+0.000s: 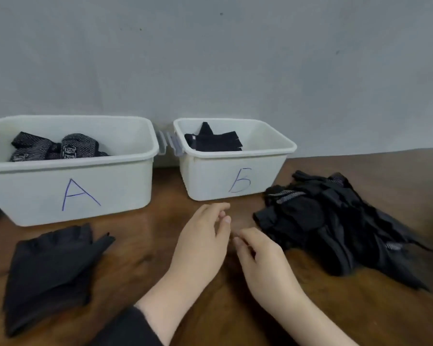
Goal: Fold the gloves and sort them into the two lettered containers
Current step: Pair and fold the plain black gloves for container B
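Brown tabletop, bins beyond. Left hand and right hand loose, empty, between flat glove and pile; evidently between picks.

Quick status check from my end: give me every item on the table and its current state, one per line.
Container A: open, holds patterned gloves.
Container B: open, holds one plain black glove.
Glove pile: unfolded heap, right of container B.
Flat black gloves: lying on the table in front of container A, not binned.
Left hand: empty, fingers loosely curled.
Right hand: empty, beside the pile.
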